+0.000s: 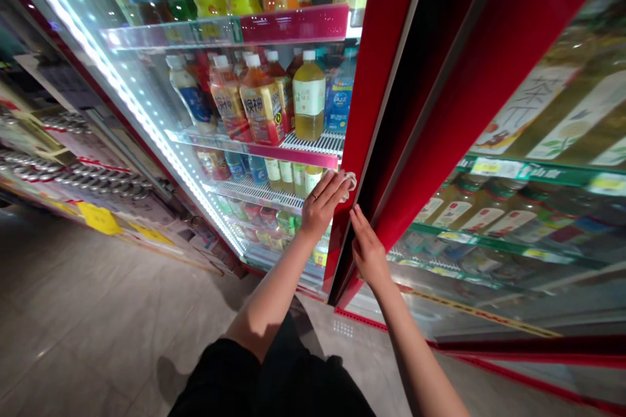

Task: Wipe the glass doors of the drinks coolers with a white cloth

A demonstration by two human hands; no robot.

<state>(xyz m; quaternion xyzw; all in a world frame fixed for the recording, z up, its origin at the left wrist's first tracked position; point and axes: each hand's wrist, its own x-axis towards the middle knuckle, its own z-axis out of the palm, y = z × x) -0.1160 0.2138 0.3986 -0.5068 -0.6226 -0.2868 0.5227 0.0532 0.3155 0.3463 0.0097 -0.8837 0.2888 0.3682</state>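
Pressing pale cloth [349, 185] to red frame [375, 65]: left hand [320, 206], flat. Right hand [368, 246]: straight-fingered, empty, at frame edge. Grey floor [112, 319] below.

Upward from your left hand [320, 202], the red frame's face [374, 78] lies open to slide along. Just to its lower right, your right hand [368, 251] stands in the way. Rightward, past the dark gap [423, 32], a second red frame [479, 85] bars you; back toward you, over the floor [122, 326], there's room.
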